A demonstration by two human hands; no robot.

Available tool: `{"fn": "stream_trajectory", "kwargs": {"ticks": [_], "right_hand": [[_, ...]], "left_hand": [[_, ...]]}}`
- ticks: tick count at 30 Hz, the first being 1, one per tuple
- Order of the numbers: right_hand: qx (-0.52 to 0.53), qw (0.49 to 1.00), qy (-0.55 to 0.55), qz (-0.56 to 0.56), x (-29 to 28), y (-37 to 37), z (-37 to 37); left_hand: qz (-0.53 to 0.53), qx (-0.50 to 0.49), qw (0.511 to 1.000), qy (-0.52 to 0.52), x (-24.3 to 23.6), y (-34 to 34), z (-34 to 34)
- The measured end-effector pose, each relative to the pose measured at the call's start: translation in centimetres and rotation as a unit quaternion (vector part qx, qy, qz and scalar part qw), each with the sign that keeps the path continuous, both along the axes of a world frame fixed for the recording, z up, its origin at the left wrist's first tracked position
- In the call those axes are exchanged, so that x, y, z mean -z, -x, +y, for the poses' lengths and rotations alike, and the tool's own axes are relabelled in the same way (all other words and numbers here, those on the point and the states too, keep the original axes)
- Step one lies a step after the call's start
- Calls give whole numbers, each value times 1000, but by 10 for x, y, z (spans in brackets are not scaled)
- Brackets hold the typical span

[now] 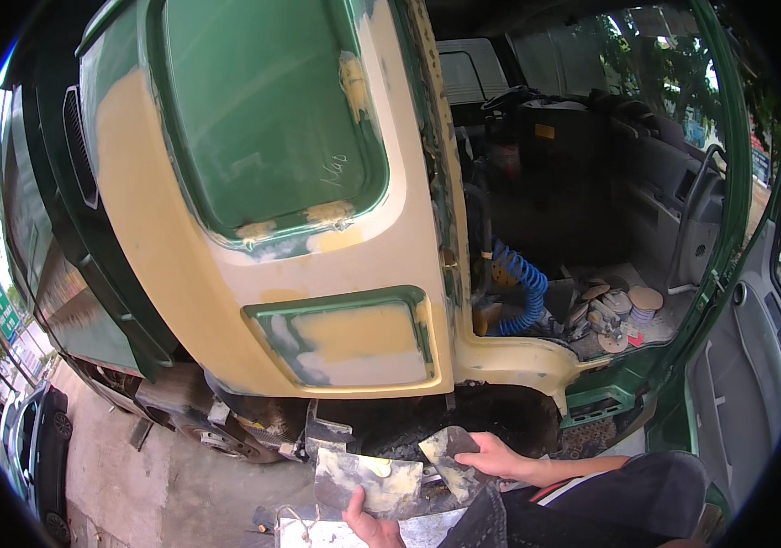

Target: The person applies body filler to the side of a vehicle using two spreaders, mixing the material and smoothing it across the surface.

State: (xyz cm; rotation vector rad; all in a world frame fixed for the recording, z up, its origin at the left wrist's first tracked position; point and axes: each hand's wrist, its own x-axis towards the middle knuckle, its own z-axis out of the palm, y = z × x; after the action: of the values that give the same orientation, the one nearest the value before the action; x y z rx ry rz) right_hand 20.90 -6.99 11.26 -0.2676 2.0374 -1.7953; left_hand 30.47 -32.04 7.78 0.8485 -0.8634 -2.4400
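My left hand grips the lower edge of a flat putty board, which is smeared with pale filler and has a fresh cream-yellow dab near its upper right. My right hand is closed on a putty spreader, a dark flat blade with dried filler over its face. The spreader is tilted just right of the board. Above both hands stands the truck cab's side panel, green with wide patches of tan and whitish filler. Its upper recessed panel has filler patches along its edge.
The cab doorway is on the right, with a coiled blue hose and sanding discs on its floor. An open door stands beyond. Below the cab are a wheel and a white flat surface. A dark car is at far left.
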Motion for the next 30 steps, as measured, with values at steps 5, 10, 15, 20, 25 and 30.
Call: {"fn": "stream_trajectory", "kwargs": {"ticks": [5,10,15,20,25,30], "right_hand": [[-1,999,33,-5,-8,-1,-6],[33,995,91,-32,-25,-6,8],[14,994,95,-44,-10,-1,9],[5,996,77,-33,-9,1,16],[-2,999,54,-8,-18,5,18],[8,998,65,-12,-6,17,39]], "left_hand": [[48,-15,995,-90,-7,8,-15],[95,-11,995,-31,-57,16,23],[88,-16,995,-42,-62,7,27],[79,-17,995,-52,-50,11,40],[96,9,993,-68,-47,11,40],[68,62,995,-50,-66,30,61]]}}
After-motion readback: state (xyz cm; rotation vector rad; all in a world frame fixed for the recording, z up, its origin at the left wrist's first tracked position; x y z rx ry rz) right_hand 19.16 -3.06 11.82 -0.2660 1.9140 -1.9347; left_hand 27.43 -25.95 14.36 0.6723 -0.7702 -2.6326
